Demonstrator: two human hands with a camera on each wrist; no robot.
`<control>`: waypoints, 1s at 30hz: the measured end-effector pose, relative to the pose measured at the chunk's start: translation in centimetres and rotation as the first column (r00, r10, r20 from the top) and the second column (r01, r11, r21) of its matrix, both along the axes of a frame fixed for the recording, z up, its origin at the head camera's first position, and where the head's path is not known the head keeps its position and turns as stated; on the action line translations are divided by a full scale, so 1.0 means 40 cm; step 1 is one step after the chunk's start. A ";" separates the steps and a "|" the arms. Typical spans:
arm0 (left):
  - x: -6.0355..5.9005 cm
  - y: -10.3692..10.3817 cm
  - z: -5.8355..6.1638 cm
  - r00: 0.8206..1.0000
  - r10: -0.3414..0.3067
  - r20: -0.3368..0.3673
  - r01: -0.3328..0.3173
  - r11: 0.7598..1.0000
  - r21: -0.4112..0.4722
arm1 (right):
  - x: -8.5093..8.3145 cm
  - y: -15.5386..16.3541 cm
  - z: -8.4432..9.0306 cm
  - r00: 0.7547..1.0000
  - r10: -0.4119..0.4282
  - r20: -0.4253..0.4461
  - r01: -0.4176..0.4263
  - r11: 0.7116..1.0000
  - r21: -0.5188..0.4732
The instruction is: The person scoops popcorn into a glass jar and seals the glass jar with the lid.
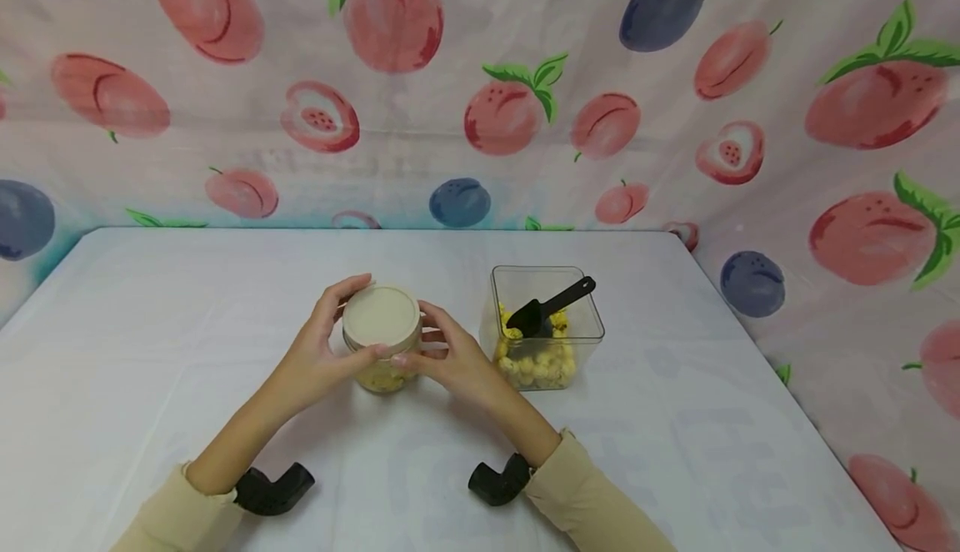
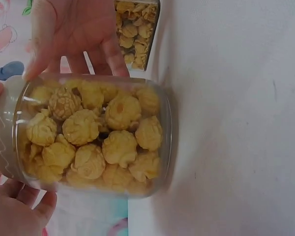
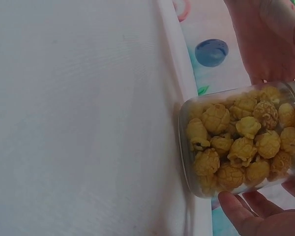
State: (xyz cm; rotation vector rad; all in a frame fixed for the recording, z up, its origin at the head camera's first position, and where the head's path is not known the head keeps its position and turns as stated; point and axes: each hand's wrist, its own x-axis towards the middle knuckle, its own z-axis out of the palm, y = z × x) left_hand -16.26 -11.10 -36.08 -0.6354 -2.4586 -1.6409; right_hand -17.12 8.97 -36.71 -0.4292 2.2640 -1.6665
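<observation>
A clear round jar (image 1: 382, 373) packed with yellow popcorn balls stands on the white table (image 1: 150, 352), capped by a beige lid (image 1: 381, 320). My left hand (image 1: 333, 339) curls round the lid's left rim, thumb at the front. My right hand (image 1: 438, 348) grips the lid and jar from the right. In the left wrist view the jar (image 2: 96, 140) fills the frame, with the lid (image 2: 5, 132) at the left, my left hand (image 2: 12, 206) below and my right hand (image 2: 73, 29) above. The right wrist view shows the jar (image 3: 241, 145) between my right hand's fingers (image 3: 250, 214) and my left hand (image 3: 265, 34).
A square clear container (image 1: 581, 331) to the right of the jar holds more popcorn and a black scoop (image 1: 551, 306). A fruit-printed cloth (image 1: 525, 102) hangs behind the table and along its right side. The table's edges run at the back and right.
</observation>
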 end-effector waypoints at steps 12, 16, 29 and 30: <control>0.014 0.027 0.007 0.983 0.180 -0.044 -0.183 0.977 -0.109 | -0.003 0.004 -0.009 1.000 0.010 0.002 -0.010 1.000 -0.002; 0.018 0.033 0.011 0.976 0.209 -0.063 -0.215 0.971 -0.108 | -0.004 0.002 -0.008 1.000 0.015 0.002 -0.015 1.000 -0.009; -0.003 -0.001 0.004 0.997 -0.012 -0.077 0.008 0.999 -0.050 | -0.004 -0.001 -0.007 0.999 0.015 -0.031 -0.015 1.000 -0.017; -0.005 -0.003 0.003 0.997 -0.031 -0.074 0.027 0.998 -0.048 | -0.004 -0.001 -0.007 0.999 0.013 -0.031 -0.014 1.000 -0.017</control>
